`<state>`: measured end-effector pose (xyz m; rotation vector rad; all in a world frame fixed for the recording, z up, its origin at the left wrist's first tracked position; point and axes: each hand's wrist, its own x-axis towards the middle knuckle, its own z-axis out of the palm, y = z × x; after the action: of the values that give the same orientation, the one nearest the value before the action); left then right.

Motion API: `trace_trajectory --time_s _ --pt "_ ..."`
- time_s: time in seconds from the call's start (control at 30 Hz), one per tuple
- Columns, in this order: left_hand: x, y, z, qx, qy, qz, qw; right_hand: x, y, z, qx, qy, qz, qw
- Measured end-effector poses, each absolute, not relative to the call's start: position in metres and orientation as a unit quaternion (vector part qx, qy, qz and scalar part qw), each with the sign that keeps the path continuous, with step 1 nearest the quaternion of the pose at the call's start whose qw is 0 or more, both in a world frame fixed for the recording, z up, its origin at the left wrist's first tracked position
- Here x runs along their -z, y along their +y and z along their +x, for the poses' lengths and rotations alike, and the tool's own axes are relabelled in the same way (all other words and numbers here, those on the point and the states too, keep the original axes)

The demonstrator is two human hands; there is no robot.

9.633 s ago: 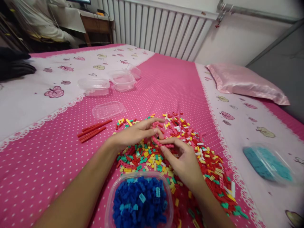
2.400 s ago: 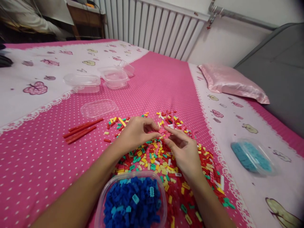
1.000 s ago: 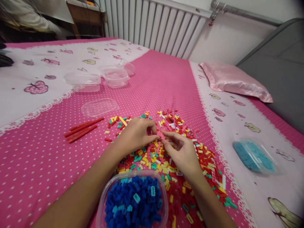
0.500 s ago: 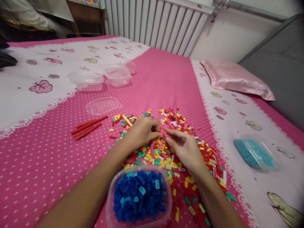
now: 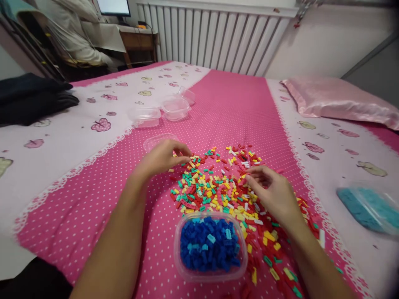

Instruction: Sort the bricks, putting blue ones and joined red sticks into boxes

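A slender, bare left forearm (image 5: 112,236) at lower left and a matching right forearm (image 5: 311,253) at lower right taper to narrow wrists (image 5: 139,178) and slim, bare fingers (image 5: 182,146).

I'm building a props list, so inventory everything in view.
Loose bricks: many, red, yellow, green, white, pink, centre
Near tub: one, clear, front
Blue pieces: many, blue, in near tub
Teal-filled tub: one, clear, right
Far tubs: about three, clear, beyond bricks
Lid: one, clear, left of centre
Bedspread: one, pink and white, underneath
Pillow: one, pink, far right
Radiator: one, white, far wall
Desk: one, brown, far left
Monitor: one, white screen, on desk
Pale cloth: one, whitish, far left
Dark cloth: one pile, black, left
Left hand: one, bare, bricks' left edge
Right hand: one, bare, bricks' right side
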<state>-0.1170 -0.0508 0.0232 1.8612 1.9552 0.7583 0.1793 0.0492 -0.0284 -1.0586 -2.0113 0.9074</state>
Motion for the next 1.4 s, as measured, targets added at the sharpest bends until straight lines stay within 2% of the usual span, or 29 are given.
trace_trajectory --time_s 0.17,0.23,0.5,0.8,1.1,1.23,1.4 --pt "-0.022 -0.057 -0.108 -0.204 0.603 0.697 0.329 0.026 0.05 0.182 -0.306 -0.796 -0.417 0.313" --pt "-0.02 -0.056 -0.099 -0.181 0.581 0.711 0.351 0.025 0.048 0.181 -0.292 -0.805 -0.418 0.304" --pt "-0.012 -0.047 -0.078 -0.179 0.578 0.736 0.304 0.028 0.041 0.175 -0.315 -0.818 -0.387 0.287" --pt "0.003 -0.034 -0.042 -0.199 0.519 0.808 0.198 0.025 0.041 0.171 -0.278 -0.853 -0.341 0.281" --pt "0.003 -0.033 -0.041 -0.175 0.509 0.817 0.206 0.026 0.038 0.169 -0.279 -0.864 -0.331 0.258" --pt "-0.001 -0.034 -0.051 -0.217 0.531 0.791 0.213 0.025 0.038 0.168 -0.28 -0.862 -0.336 0.256" --pt "-0.004 -0.034 -0.057 -0.327 0.553 0.741 0.198 0.025 0.036 0.168 -0.292 -0.858 -0.328 0.265"
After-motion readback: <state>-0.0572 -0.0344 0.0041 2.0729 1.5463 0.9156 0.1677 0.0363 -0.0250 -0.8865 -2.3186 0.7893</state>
